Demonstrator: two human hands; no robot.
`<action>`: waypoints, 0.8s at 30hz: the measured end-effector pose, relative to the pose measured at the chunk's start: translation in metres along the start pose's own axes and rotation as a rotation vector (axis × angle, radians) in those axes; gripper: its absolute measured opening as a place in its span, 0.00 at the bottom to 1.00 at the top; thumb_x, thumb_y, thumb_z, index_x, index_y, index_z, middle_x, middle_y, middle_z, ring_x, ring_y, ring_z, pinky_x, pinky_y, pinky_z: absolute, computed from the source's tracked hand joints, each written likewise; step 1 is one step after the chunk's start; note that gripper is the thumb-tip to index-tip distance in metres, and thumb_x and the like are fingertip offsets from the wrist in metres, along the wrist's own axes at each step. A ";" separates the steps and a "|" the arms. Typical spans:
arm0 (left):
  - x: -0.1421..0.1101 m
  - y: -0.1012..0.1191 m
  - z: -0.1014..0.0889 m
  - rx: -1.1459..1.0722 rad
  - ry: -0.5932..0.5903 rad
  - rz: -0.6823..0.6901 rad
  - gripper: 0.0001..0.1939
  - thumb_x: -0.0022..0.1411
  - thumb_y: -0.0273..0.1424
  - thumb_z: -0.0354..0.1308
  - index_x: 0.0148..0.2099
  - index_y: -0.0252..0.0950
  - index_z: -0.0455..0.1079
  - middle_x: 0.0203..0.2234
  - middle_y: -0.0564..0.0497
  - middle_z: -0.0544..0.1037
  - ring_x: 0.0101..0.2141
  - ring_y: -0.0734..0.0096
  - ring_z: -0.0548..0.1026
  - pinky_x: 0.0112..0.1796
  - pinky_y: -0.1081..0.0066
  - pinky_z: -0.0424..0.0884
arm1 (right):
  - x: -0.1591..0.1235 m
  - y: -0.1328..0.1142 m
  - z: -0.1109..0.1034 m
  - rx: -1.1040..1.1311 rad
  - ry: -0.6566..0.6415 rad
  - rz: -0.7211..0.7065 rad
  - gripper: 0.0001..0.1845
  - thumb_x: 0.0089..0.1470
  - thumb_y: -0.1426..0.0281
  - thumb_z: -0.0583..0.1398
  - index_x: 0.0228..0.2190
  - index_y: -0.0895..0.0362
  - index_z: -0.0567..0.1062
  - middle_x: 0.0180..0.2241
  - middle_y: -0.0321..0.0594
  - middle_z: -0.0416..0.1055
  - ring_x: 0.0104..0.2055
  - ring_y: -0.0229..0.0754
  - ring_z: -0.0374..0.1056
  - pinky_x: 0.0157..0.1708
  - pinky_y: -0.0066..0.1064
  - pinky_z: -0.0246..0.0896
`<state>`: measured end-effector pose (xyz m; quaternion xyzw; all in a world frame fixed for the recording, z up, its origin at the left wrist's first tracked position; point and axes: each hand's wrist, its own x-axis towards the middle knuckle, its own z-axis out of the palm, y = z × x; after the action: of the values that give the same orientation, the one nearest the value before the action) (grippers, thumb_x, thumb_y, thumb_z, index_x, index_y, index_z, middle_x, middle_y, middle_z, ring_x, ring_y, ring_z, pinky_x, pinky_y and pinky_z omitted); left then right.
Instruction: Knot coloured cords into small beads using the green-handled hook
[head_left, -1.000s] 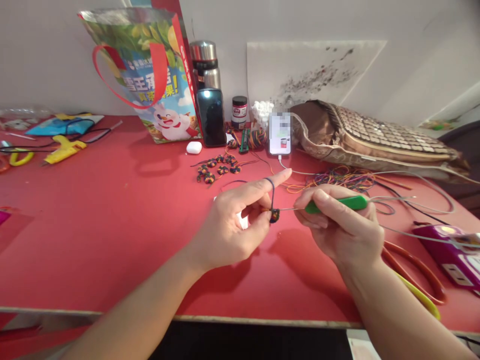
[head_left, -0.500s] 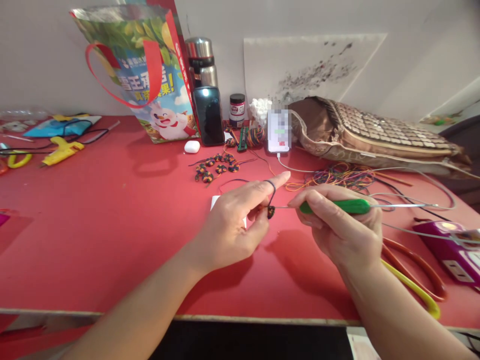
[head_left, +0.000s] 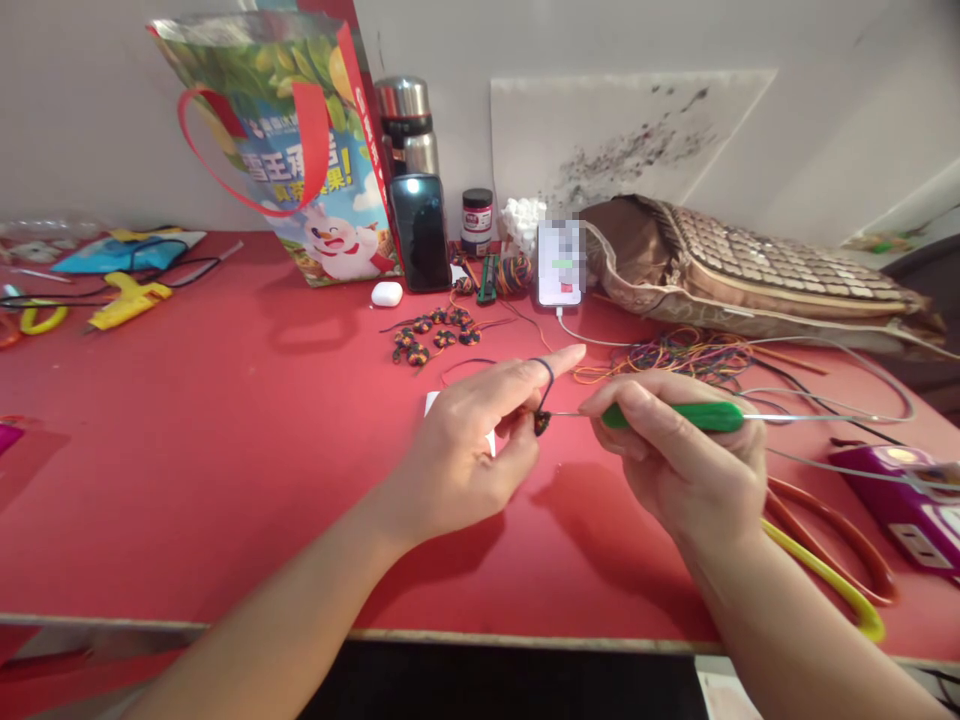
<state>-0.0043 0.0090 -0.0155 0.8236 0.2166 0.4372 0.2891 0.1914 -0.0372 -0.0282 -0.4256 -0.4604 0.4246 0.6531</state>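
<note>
My left hand [head_left: 480, 430] pinches a small dark multicolored crochet piece [head_left: 541, 423] between thumb and fingers. A dark strand of yarn [head_left: 550, 378] loops over its outstretched index finger and runs down to the piece. In my right hand [head_left: 679, 450] is a crochet hook [head_left: 675, 415] with a green handle, gripped between thumb and fingers. Its thin metal shaft reaches left to the crochet piece; the tip is hidden there. Behind my left hand lies a string of small multicolored crocheted pieces [head_left: 416, 353]. A white paper [head_left: 431, 402] is partly covered by that hand.
Tangled yarn [head_left: 679, 355] lies beyond my right hand. Orange-and-yellow-handled scissors [head_left: 847, 575] and a purple power strip [head_left: 900, 500] are at the right. A charging phone [head_left: 560, 265], dark phone [head_left: 421, 235], shopping bag [head_left: 300, 150] and sequined bag [head_left: 765, 265] stand behind. A yellow glue gun [head_left: 127, 300] lies left.
The green hook has tilted a little and shifted slightly, with its rear end swinging outward. The crochet piece has moved slightly left and turned in my left fingers. The view shifted a bit.
</note>
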 end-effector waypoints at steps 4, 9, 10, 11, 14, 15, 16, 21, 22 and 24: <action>-0.001 0.002 -0.002 -0.204 -0.028 -0.109 0.24 0.66 0.17 0.54 0.57 0.41 0.80 0.31 0.52 0.76 0.31 0.72 0.71 0.35 0.72 0.71 | 0.008 -0.007 0.007 0.162 -0.035 0.126 0.12 0.54 0.64 0.71 0.25 0.58 0.87 0.12 0.31 0.57 0.16 0.30 0.48 0.19 0.28 0.42; -0.001 0.004 -0.004 -0.466 -0.026 -0.258 0.27 0.69 0.22 0.57 0.66 0.45 0.78 0.32 0.53 0.72 0.29 0.74 0.69 0.32 0.74 0.71 | 0.015 -0.009 0.007 0.270 -0.130 0.236 0.13 0.52 0.61 0.74 0.24 0.58 0.87 0.12 0.28 0.52 0.16 0.29 0.41 0.18 0.27 0.40; 0.000 0.005 -0.004 -0.502 -0.022 -0.283 0.27 0.69 0.23 0.59 0.66 0.45 0.78 0.32 0.53 0.72 0.29 0.75 0.69 0.32 0.74 0.72 | 0.015 -0.008 0.006 0.287 -0.142 0.240 0.13 0.52 0.60 0.74 0.25 0.58 0.88 0.12 0.28 0.52 0.17 0.29 0.40 0.19 0.26 0.40; 0.000 0.005 -0.005 -0.529 -0.015 -0.304 0.26 0.69 0.24 0.60 0.66 0.45 0.78 0.33 0.53 0.73 0.29 0.75 0.70 0.32 0.74 0.72 | 0.015 -0.007 0.006 0.302 -0.152 0.239 0.13 0.52 0.60 0.74 0.25 0.57 0.88 0.12 0.27 0.52 0.17 0.29 0.40 0.19 0.27 0.40; 0.002 0.007 -0.005 -0.568 0.017 -0.369 0.24 0.67 0.24 0.63 0.63 0.45 0.81 0.33 0.52 0.75 0.29 0.74 0.70 0.31 0.73 0.72 | 0.013 -0.005 0.006 0.327 -0.181 0.215 0.13 0.55 0.60 0.74 0.26 0.56 0.88 0.12 0.27 0.52 0.17 0.29 0.41 0.19 0.27 0.41; 0.002 0.007 -0.004 -0.574 0.032 -0.399 0.23 0.67 0.24 0.64 0.62 0.45 0.82 0.32 0.51 0.76 0.29 0.74 0.70 0.30 0.73 0.71 | 0.012 -0.004 0.006 0.326 -0.192 0.194 0.13 0.56 0.60 0.73 0.27 0.56 0.88 0.12 0.27 0.52 0.17 0.30 0.43 0.20 0.27 0.43; 0.003 0.007 -0.004 -0.586 0.047 -0.427 0.22 0.66 0.24 0.65 0.60 0.44 0.83 0.32 0.51 0.76 0.28 0.74 0.69 0.29 0.73 0.70 | 0.010 -0.003 0.007 0.319 -0.202 0.165 0.13 0.57 0.59 0.73 0.29 0.56 0.89 0.12 0.28 0.53 0.17 0.30 0.44 0.20 0.28 0.45; 0.004 0.007 0.000 -0.772 0.120 -0.527 0.23 0.60 0.28 0.73 0.57 0.44 0.85 0.29 0.53 0.77 0.26 0.76 0.68 0.26 0.74 0.67 | 0.002 -0.002 0.011 0.255 -0.194 0.020 0.11 0.57 0.59 0.74 0.33 0.54 0.90 0.19 0.37 0.71 0.19 0.32 0.54 0.22 0.31 0.56; 0.005 0.007 0.001 -0.797 0.140 -0.540 0.23 0.59 0.29 0.75 0.57 0.44 0.85 0.29 0.54 0.76 0.25 0.77 0.68 0.25 0.75 0.67 | 0.001 -0.001 0.012 0.249 -0.177 0.013 0.11 0.57 0.59 0.74 0.33 0.53 0.90 0.20 0.38 0.72 0.19 0.33 0.56 0.22 0.31 0.57; 0.005 0.007 0.002 -0.816 0.184 -0.546 0.22 0.59 0.29 0.75 0.56 0.44 0.85 0.29 0.54 0.76 0.24 0.79 0.67 0.24 0.76 0.66 | 0.001 0.000 0.015 0.248 -0.142 0.017 0.11 0.56 0.58 0.75 0.33 0.52 0.90 0.20 0.37 0.71 0.20 0.34 0.58 0.22 0.31 0.59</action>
<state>0.0004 0.0062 -0.0083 0.5147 0.2602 0.4653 0.6715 0.1774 -0.0339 -0.0248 -0.3147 -0.4458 0.5127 0.6628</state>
